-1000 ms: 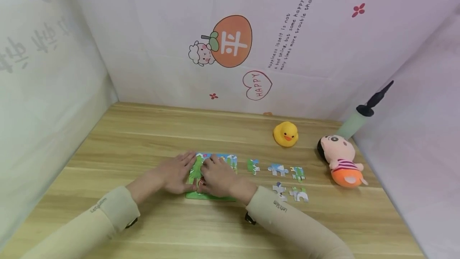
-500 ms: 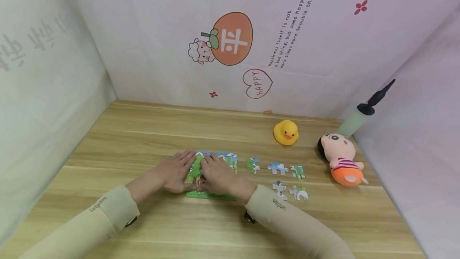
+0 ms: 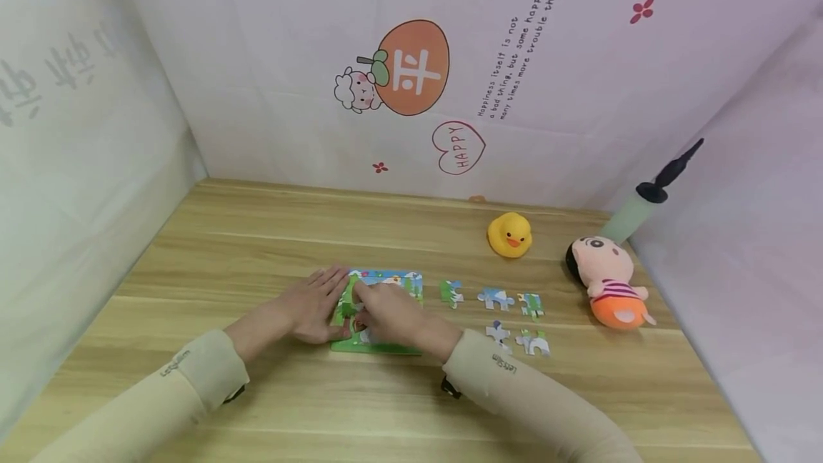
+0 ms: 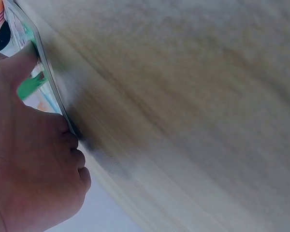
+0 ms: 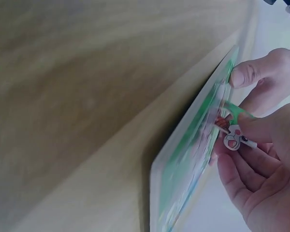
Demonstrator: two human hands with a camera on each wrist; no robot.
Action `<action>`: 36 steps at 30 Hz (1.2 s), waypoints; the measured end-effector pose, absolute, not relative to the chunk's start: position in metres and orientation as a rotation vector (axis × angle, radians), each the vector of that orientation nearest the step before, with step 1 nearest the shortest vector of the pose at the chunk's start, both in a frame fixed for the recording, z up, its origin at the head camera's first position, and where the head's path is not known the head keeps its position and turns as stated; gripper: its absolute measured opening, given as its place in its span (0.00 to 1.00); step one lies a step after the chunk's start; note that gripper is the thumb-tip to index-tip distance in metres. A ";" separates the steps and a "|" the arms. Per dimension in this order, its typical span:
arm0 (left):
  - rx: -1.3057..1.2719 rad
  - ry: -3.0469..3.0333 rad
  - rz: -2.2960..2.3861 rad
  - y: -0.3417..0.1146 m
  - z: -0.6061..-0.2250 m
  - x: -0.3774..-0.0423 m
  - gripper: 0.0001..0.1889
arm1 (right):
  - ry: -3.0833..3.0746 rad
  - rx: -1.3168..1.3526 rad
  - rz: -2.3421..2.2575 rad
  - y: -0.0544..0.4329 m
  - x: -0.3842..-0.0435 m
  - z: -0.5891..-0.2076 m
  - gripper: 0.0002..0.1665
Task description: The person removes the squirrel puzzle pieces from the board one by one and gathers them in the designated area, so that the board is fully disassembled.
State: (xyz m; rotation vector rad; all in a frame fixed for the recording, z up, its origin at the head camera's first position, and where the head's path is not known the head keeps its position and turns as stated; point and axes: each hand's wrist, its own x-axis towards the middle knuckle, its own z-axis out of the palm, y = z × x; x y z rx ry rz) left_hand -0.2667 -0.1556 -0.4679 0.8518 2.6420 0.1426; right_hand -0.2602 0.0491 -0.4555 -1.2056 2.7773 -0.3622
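Observation:
A jigsaw puzzle board (image 3: 379, 349) with a green and blue picture lies on the wooden table. My left hand (image 3: 315, 311) rests along its left edge, thumb stretched over the board; the left wrist view shows that thumb (image 4: 25, 60) on the rim. My right hand (image 3: 395, 314) is above the board's middle. In the right wrist view, its thumb and fingers pinch a puzzle piece (image 5: 232, 139) printed with a white face and some green. The piece tilts against the board's surface. From the head view, the right hand hides that piece and much of the picture.
Several loose pieces lie right of the board, among them a blue one (image 3: 495, 298) and a white one (image 3: 533, 342). Behind them sits a yellow rubber duck (image 3: 510, 236). A plush doll (image 3: 609, 284) and a hand pump (image 3: 633, 213) are by the right wall.
My right hand has turned slightly, its fingers drawn in, baring more of the board's upper part. The left hand stays on the edge. The head view has shifted a little.

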 end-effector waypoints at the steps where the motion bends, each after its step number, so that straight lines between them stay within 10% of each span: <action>1: 0.852 2.641 0.147 -0.156 -0.468 -0.267 0.54 | 2.765 -1.197 -0.373 0.049 -0.260 -0.455 0.05; 17: 0.845 2.629 0.164 -0.153 -0.468 -0.266 0.54 | 2.718 -1.157 -0.402 0.051 -0.256 -0.450 0.12; 36: 0.830 2.634 0.129 -0.151 -0.465 -0.264 0.54 | 2.670 -0.911 -0.587 0.193 -0.251 -0.441 0.07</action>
